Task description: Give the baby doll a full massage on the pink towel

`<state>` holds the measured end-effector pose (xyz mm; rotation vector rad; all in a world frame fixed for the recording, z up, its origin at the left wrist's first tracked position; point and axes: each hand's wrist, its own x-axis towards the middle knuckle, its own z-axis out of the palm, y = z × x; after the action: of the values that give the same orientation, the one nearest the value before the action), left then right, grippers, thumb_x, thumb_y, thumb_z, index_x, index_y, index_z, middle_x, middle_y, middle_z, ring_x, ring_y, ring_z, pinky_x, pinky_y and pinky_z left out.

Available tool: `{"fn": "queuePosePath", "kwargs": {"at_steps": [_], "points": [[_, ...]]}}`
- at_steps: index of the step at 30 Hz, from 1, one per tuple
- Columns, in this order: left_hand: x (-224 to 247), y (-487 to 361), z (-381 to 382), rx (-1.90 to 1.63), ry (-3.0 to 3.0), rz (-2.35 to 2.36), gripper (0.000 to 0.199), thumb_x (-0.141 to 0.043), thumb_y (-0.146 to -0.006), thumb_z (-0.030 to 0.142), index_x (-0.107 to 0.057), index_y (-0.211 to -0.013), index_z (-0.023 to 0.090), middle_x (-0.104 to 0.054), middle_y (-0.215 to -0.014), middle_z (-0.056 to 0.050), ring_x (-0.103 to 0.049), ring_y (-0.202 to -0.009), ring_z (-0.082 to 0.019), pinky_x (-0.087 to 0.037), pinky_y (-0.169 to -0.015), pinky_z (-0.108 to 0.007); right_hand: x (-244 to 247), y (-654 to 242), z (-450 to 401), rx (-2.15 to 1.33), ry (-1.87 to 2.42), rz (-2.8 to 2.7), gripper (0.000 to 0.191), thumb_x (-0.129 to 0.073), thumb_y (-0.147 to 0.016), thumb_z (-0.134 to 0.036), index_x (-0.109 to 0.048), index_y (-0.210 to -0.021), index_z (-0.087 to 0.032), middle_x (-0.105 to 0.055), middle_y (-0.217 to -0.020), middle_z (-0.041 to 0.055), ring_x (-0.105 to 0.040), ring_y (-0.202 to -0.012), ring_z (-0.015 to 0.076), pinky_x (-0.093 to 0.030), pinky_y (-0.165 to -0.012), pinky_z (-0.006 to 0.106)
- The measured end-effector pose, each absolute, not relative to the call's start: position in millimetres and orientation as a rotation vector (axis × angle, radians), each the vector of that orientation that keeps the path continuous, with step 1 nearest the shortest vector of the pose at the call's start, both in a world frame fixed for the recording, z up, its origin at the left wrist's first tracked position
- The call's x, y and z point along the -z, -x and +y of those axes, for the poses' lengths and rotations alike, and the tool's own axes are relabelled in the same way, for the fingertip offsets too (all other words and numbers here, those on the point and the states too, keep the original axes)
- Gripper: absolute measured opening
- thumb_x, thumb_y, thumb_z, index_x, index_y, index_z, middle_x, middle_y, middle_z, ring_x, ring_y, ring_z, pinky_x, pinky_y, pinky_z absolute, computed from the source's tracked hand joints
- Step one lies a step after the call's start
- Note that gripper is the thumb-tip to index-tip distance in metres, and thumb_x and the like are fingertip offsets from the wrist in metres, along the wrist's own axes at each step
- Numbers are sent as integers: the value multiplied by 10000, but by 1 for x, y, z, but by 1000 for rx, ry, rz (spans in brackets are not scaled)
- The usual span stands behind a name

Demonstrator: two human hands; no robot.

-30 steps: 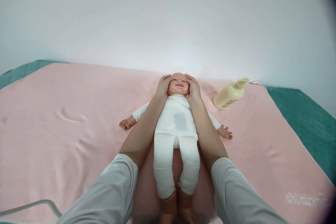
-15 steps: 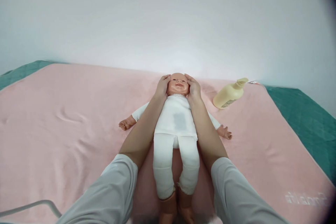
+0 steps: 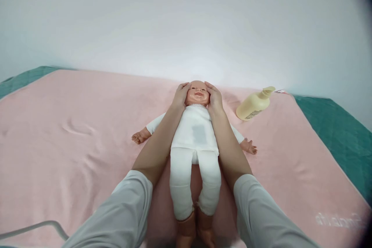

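Note:
A baby doll (image 3: 194,128) lies on its back, head toward the wall, on a pink cloth (image 3: 110,100). Its body and limbs are white, with a grey patch on the belly and bare brownish hands and feet. My left hand (image 3: 180,95) is cupped round the left side of the doll's head, its fingertips near the temple. On the other side of the head rests my right hand (image 3: 214,97), curved against it in the same way. Both forearms lie over the doll's outspread arms.
A yellow pump bottle (image 3: 252,105) leans on the cloth to the right of the doll's head. Green sheeting (image 3: 334,124) shows past the cloth's edges. A grey curved tube (image 3: 43,224) is at the lower left. Behind stands a pale wall (image 3: 186,19).

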<state>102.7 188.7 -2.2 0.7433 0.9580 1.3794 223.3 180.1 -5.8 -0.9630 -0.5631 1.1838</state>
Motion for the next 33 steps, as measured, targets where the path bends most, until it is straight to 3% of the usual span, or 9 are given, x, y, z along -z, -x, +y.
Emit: {"fn": "queuePosePath", "kwargs": {"at_steps": [15, 33], "points": [[-3, -101, 183, -1370, -771, 939, 185, -702, -807, 220, -583, -937, 163, -681, -990, -66, -677, -896, -169, -545, -866, -319, 0, -220, 173, -1179, 974, -592, 283, -668, -719, -147, -647, -999, -188, -699, -911, -5, -665, -825, 131, -568, -904, 339], [0, -103, 187, -1376, -684, 958, 138, -607, -793, 170, -602, -931, 184, -670, -994, -46, -662, -899, -171, -556, -840, -292, -5, -219, 175, -1206, 998, -512, 293, -523, -733, -60, -651, -975, -164, -706, -840, 0, -675, -814, 139, -546, -981, 387]]}}
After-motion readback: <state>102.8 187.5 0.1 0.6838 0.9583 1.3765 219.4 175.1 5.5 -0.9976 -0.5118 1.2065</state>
